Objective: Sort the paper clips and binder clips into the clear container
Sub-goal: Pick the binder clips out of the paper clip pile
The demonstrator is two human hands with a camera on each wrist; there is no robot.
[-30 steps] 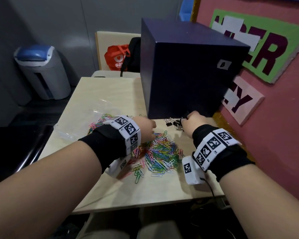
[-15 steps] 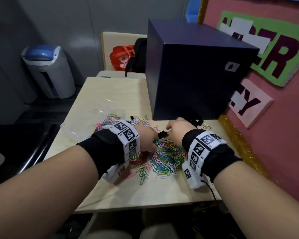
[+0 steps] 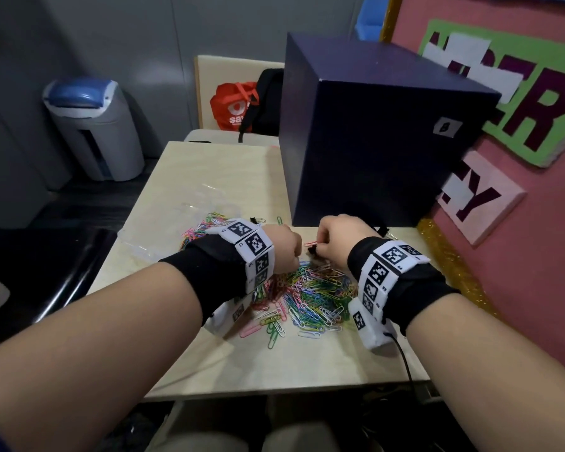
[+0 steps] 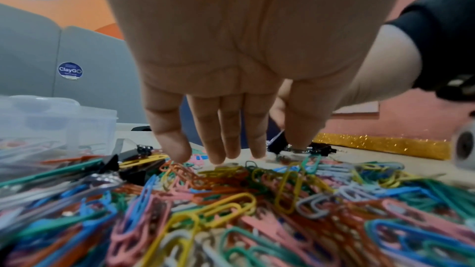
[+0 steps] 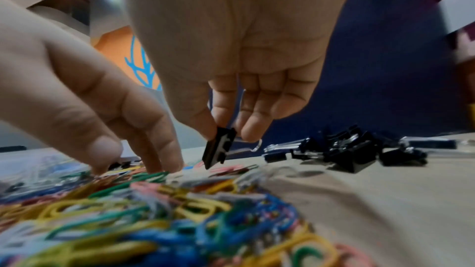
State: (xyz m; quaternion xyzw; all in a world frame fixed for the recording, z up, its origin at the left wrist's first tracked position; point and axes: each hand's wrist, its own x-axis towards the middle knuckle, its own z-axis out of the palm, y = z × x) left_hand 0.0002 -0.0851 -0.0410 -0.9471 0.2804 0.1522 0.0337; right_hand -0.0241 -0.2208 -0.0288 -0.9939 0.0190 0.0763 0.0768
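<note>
A pile of coloured paper clips [image 3: 310,295] lies on the table [image 3: 209,171] between my wrists. My left hand [image 3: 287,246] reaches over it, fingers straight, fingertips [image 4: 218,155] touching the clips [image 4: 231,200]. Just right of it, my right hand [image 3: 327,243] pinches one black binder clip [image 5: 218,147] between thumb and fingers, a little above the pile [image 5: 154,210]. More black binder clips [image 5: 352,149] sit in a heap at the foot of the dark box. The clear container [image 4: 51,125] stands to the left and looks faint in the head view [image 3: 144,246].
A large dark blue box [image 3: 372,151] stands on the table's far right, close behind my hands. A pink display wall [image 3: 519,288] runs along the right edge. A grey bin [image 3: 95,125] and a red bag [image 3: 235,106] are beyond the table. A cable [image 3: 405,360] trails from my right wrist.
My right hand has come left from the binder clip heap by the box to the paper clip pile, and now pinches a black binder clip. My left hand has hardly moved.
</note>
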